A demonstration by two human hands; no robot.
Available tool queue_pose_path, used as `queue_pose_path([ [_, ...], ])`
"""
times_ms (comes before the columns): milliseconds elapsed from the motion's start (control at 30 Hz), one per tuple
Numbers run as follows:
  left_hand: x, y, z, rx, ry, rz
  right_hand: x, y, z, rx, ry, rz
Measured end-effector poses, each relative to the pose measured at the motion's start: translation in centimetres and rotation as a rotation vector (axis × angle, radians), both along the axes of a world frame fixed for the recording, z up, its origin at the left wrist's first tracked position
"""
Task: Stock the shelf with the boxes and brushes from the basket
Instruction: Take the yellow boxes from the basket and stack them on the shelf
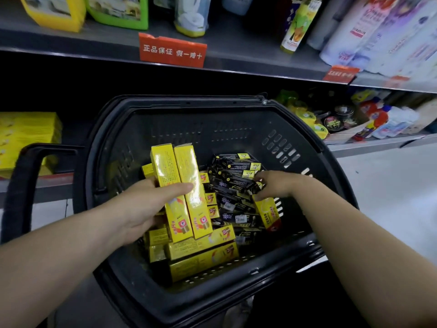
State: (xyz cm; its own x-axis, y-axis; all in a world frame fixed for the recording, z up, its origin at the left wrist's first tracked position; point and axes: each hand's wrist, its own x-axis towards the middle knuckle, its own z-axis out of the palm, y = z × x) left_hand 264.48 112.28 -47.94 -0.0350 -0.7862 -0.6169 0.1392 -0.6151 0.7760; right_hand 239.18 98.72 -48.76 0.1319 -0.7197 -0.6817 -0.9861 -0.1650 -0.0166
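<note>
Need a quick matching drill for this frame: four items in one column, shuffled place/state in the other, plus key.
Items
1. two yellow boxes
2. black boxes
3. red sign
4. right hand

Places/states
A. clipped to the upper shelf edge
B. gripped upright in the left hand
C. piled in the basket, right side
D. reaching onto a yellow box by the basket's right wall

Pairs: 1-B, 2-C, 3-A, 4-D

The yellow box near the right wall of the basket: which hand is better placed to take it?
The right hand. Its fingers already reach the yellow box, while the left hand is full, holding two yellow boxes.
</note>
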Motion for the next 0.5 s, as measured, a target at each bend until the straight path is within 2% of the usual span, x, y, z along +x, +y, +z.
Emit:
queue_pose_path([
  [100,-0.1,-0.1,0.1,0.009,-0.001,-0.007,-0.1,0.0,-1.9,0.048,0.080,0.033],
  [200,-0.3,-0.2,0.1,0.005,0.023,-0.010,0.1,-0.3,-2.7,-0.023,0.219,0.204],
  [267,-0.3,-0.3,0.0,0.004,0.054,-0.016,0.7,-0.9,-1.6,-0.111,0.181,0.242],
  [333,-0.2,-0.5,-0.1,0.014,0.075,-0.007,1.7,-1.3,1.0,-0.242,-0.030,0.196],
  [433,-0.2,-0.6,-0.3,0.013,0.082,0.009,3.9,0.0,5.2,-0.338,-0.550,0.002],
  [500,-0.5,-0.6,0.0,-0.010,0.088,0.019,5.5,1.6,6.3,-0.377,-0.807,-0.133],
])
